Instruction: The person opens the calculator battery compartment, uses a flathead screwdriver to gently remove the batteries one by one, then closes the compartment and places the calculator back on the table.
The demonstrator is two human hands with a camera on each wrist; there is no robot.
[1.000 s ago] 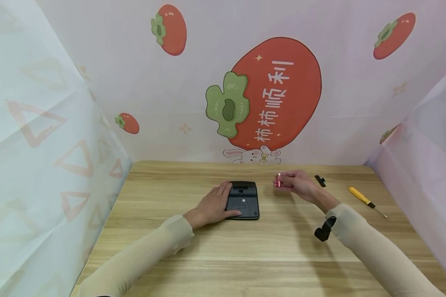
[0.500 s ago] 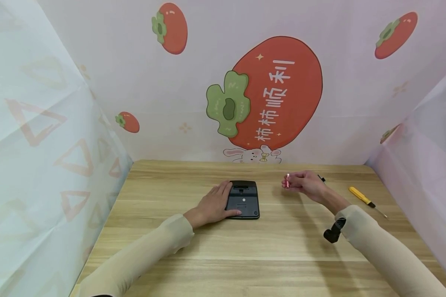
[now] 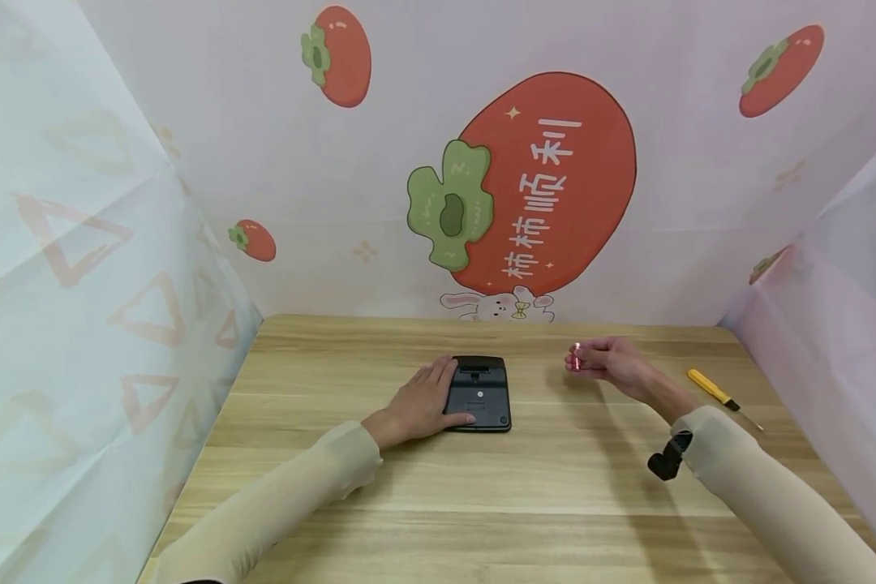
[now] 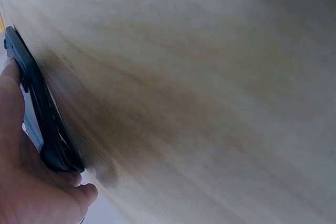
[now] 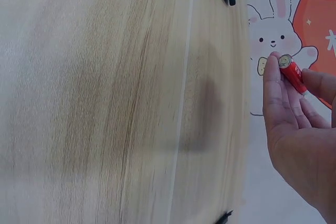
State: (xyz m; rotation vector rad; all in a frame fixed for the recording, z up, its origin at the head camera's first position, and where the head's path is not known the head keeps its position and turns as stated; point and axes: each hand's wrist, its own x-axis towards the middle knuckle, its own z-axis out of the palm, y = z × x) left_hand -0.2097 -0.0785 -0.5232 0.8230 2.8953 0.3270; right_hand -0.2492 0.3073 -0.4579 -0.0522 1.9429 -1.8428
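A black calculator [image 3: 485, 401] lies back side up on the table, a dark slot near its far end. My left hand [image 3: 418, 405] holds it from the left, thumb [image 3: 461, 419] on the near part of its back and the other fingers along its left edge and far corner. In the left wrist view, fingers wrap the calculator [image 4: 44, 108] at its edge. To the right, my right hand [image 3: 616, 367] is raised above the table, pinching a small red battery [image 5: 293, 73] between thumb and fingertips; the battery's metal end shows in the right wrist view.
A yellow-handled screwdriver [image 3: 711, 389] lies at the right of the wooden table [image 3: 438, 503]. A small black piece [image 5: 224, 216] shows at the bottom of the right wrist view. Patterned sheets [image 3: 336, 186] enclose the back and sides.
My right hand has moved right with the battery, away from the calculator, and now hides the small black piece in the head view. The left hand and calculator have stayed in place.
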